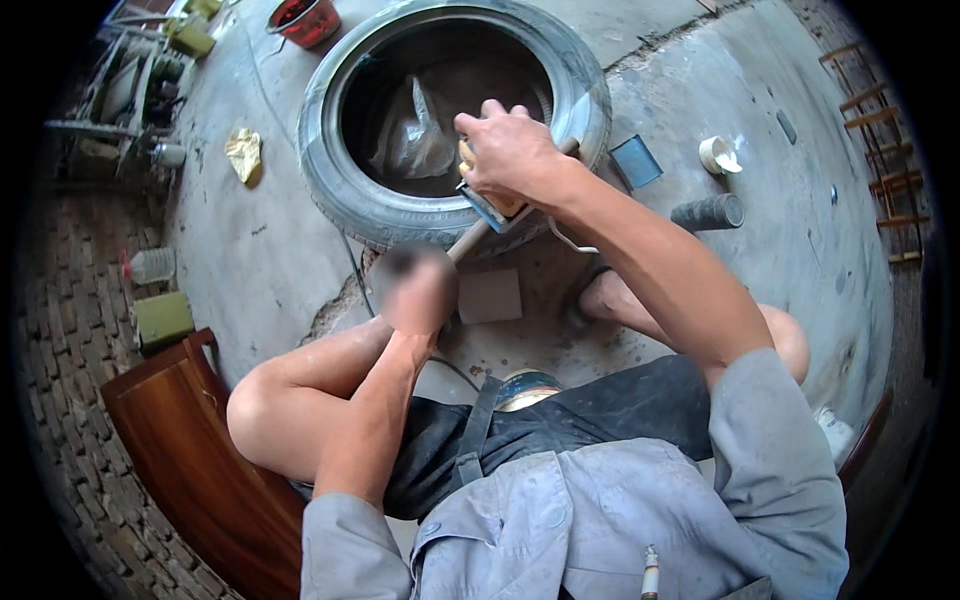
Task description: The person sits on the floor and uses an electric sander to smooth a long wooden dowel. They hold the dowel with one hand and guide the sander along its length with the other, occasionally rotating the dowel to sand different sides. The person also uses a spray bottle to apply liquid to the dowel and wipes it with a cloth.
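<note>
A pale, slim rod (470, 242) slants up from my left hand (415, 290), across the near rim of a large tyre (330, 200). My left hand is blurred, but it appears closed around the rod's lower end. My right hand (508, 155) presses down over a small block with a blue edge (485, 208) and a yellowish-brown body, against the rod. Its fingers are bent around the block's top, hiding part of it. Inside the tyre lies a crumpled clear plastic bag (420, 135). A thin pale cord or strip (572, 240) curls beside the block.
Right of the tyre are a blue rectangular tray (636, 162), a dark cylinder (708, 211) and a white tub (716, 155). A red bucket (304, 22) stands at far left, a yellow crumpled wrapper (243, 155) nearer. A flat square piece (490, 295) lies between my legs.
</note>
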Demonstrator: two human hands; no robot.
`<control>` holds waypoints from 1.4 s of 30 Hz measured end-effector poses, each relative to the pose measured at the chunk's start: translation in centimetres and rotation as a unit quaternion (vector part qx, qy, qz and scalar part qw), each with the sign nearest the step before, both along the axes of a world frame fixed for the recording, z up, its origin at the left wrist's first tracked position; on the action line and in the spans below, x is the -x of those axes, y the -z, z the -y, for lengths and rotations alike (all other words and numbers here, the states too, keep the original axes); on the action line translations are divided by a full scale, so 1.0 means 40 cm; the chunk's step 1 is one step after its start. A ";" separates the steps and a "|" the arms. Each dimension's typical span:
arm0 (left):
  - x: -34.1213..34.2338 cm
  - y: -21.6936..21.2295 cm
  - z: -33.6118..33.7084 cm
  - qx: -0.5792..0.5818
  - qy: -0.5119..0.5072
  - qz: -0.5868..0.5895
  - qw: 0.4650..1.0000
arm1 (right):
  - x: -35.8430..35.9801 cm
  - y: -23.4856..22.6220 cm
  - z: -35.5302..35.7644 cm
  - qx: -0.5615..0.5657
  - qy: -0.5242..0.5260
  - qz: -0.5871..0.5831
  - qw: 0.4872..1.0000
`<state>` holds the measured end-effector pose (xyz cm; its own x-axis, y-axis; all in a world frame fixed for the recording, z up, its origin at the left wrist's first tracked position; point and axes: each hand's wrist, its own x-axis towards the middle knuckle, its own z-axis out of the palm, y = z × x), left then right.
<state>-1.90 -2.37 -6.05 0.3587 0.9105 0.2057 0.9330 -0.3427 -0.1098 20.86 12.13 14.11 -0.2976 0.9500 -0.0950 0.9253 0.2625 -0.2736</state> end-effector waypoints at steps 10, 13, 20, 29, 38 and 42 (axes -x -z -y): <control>-0.002 -0.371 -0.095 0.379 0.065 0.074 0.920 | -0.118 0.050 0.204 -0.167 0.013 -0.141 0.976; 0.006 -0.288 -0.101 0.389 0.021 0.025 0.921 | -0.108 0.048 0.198 -0.158 0.010 -0.135 0.978; -0.045 -0.133 -0.014 0.041 -0.011 0.094 0.995 | -0.076 0.048 -0.030 -0.054 0.032 -0.039 0.997; 0.028 -0.143 -0.054 0.214 0.151 -0.029 0.965 | -0.187 0.040 0.076 -0.081 -0.008 -0.120 0.989; 0.030 -0.215 -0.065 0.258 0.062 0.012 0.964 | -0.202 -0.013 0.228 -0.111 0.039 -0.132 0.984; 0.016 -0.229 -0.068 0.253 0.074 0.025 0.964 | -0.150 -0.001 0.174 -0.108 0.024 -0.101 0.989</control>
